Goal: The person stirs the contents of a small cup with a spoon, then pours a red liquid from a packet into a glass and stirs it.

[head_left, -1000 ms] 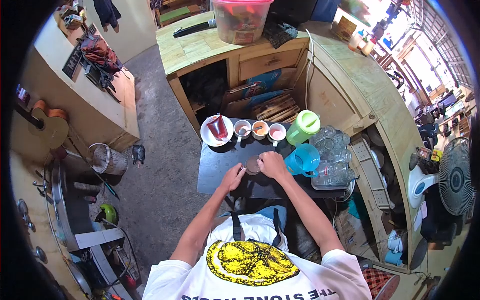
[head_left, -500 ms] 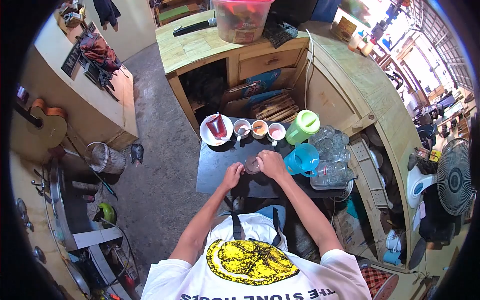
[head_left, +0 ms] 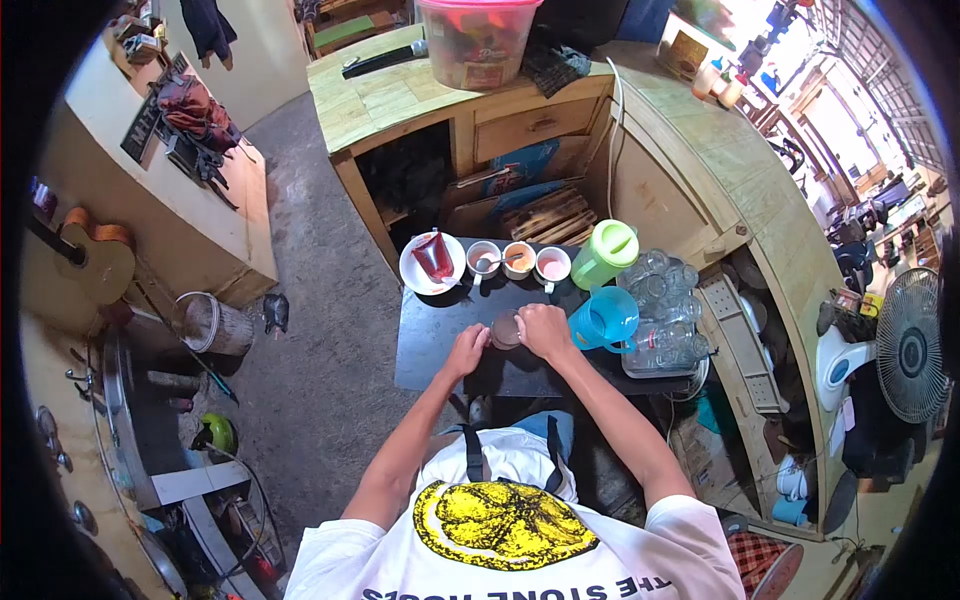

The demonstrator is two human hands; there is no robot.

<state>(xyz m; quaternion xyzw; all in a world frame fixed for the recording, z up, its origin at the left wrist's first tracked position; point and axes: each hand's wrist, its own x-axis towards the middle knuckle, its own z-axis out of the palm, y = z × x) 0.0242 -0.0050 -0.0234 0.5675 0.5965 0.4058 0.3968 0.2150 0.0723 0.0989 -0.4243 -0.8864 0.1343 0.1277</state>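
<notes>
Between my hands, over the dark table (head_left: 425, 345), is a small round brownish vessel (head_left: 505, 331), perhaps a glass seen from above; its contents are hard to make out. My left hand (head_left: 467, 350) has its fingers closed at the vessel's left side. On the other side, my right hand (head_left: 544, 330) is closed with its fingertips at the vessel's rim. A blue pitcher (head_left: 604, 318) stands just right of my right hand. Beyond the hands sit three white cups, among them one with orange contents (head_left: 519, 259), and a white plate (head_left: 409, 270) bearing a red packet (head_left: 433, 258).
A lidded green pitcher (head_left: 606, 255) stands behind the blue one. Several clear glasses (head_left: 662, 310) crowd a tray at the table's right. A wooden counter (head_left: 690, 150) curves around the back and right. A fan (head_left: 908, 345) is at far right, a bucket (head_left: 216, 322) on the floor left.
The right hand's fingers have shifted slightly on the vessel's rim. Both hands stay at the vessel, and the view has tilted a little.
</notes>
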